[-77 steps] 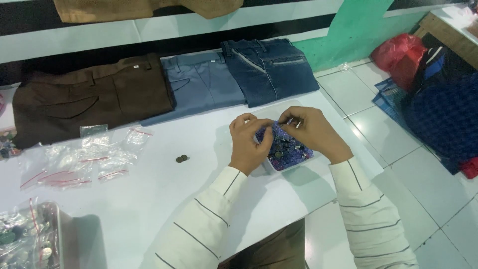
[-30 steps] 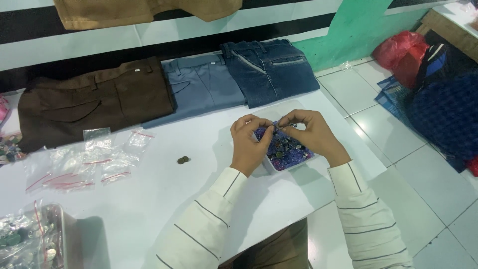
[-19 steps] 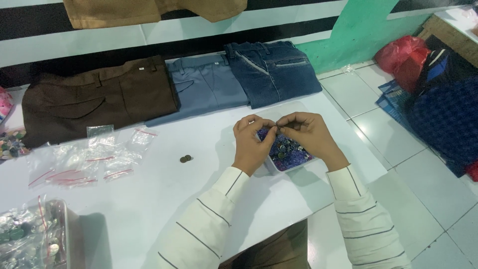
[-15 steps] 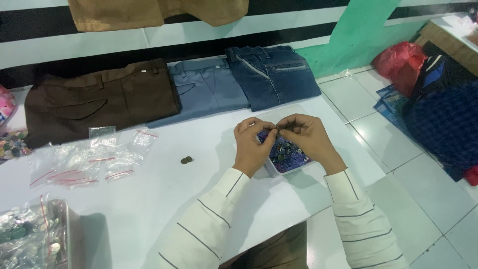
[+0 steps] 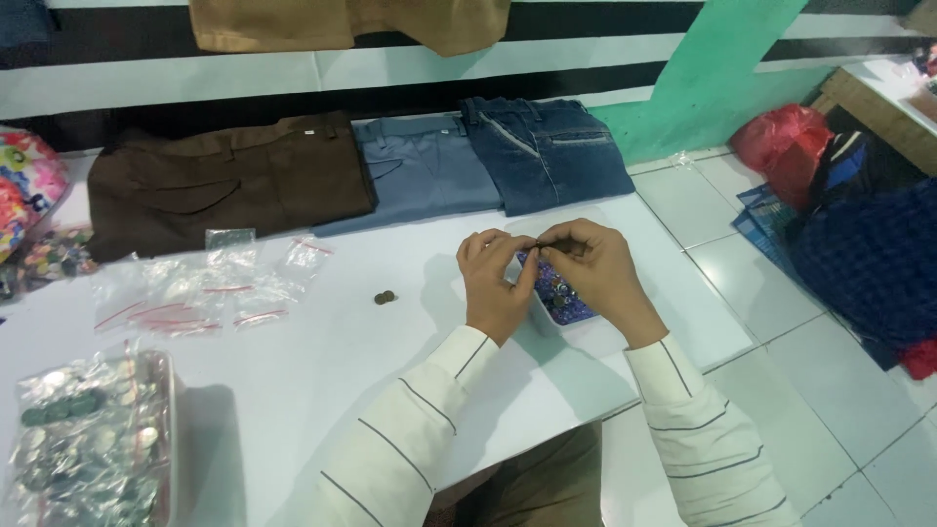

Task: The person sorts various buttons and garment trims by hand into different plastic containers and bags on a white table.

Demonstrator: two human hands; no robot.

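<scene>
— Pinching between both hands, what is held?
— A small dark piece (image 5: 538,242) is gripped by the left hand (image 5: 495,283) and right hand (image 5: 592,273), directly above the button tray (image 5: 564,304) on the desk (image 5: 322,342).

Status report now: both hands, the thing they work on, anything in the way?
Left hand and right hand pinch a small piece together over the tray of buttons. Loose button lies apart on the table. Nothing blocks.
</scene>
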